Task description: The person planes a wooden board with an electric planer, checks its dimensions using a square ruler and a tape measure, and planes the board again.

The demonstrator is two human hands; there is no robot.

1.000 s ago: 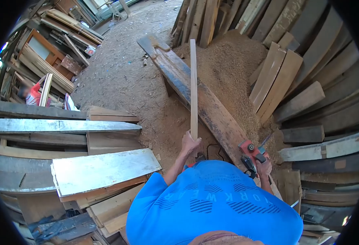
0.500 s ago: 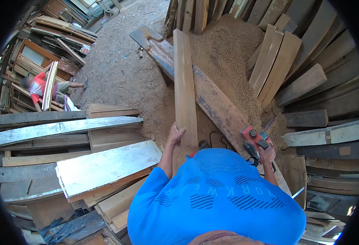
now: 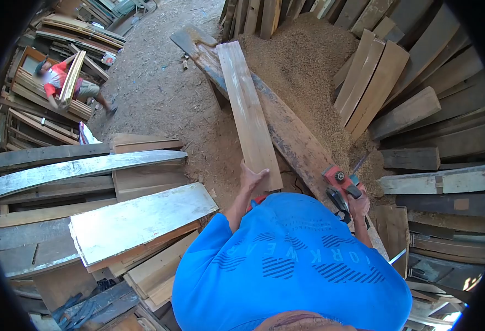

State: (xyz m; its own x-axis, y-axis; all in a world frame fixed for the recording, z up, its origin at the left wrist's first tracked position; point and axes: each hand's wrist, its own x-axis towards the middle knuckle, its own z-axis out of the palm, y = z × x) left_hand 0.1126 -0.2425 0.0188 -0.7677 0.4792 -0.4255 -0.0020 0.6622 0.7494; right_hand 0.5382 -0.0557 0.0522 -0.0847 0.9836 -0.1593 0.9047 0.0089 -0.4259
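My left hand grips the near end of a wooden plank, thumb lying on its upper face. The plank's far part crosses over a long worn bench board, which slants from upper left to lower right. A red electric planer rests on the near part of that board. My right hand is wrapped round the planer's rear handle. Part of the planer's dark body is hidden by my hand and shirt.
A white-faced panel tops a stack of boards at left. Many planks lean at right beside sawdust. At upper left another person carries thin boards on the dirt floor's edge.
The plank in my left hand has swung, its far end moving left and its near end right, and its upper face looks different. The other person has shifted upward in view with the boards.
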